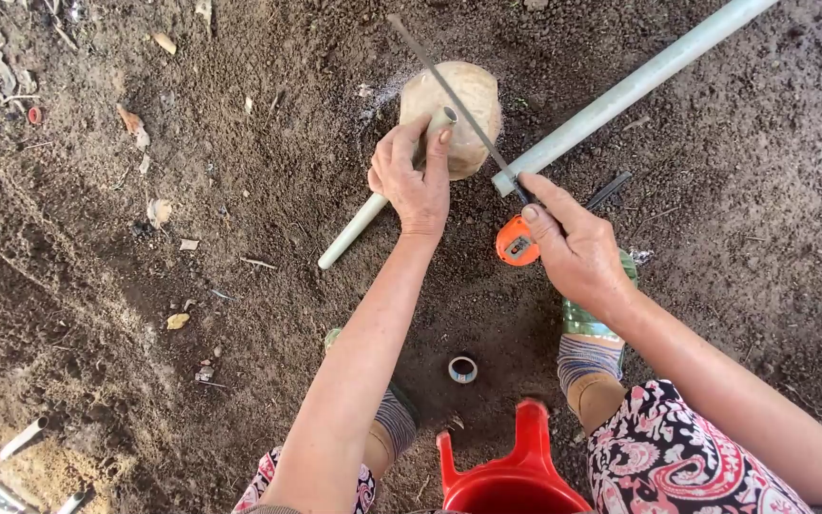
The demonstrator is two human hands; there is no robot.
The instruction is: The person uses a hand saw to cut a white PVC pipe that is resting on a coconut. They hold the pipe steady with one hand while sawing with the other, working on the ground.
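Head view: left hand (413, 183) clamps a short pipe (373, 207) against a round stone (459, 114) on the dirt ground (192, 286); its long axis slants down-left. Right hand (573, 243), fingers pinched on a saw blade (454, 95), lays it across the pipe's upper end.

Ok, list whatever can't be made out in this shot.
- Head view: the short pipe is partly hidden under the left hand.
- The orange tape measure is half covered by the right hand.
- The saw blade handle end is hidden in that hand's fingers.
- The red container is cut off by the bottom edge.
- The long pipe runs past the top edge.
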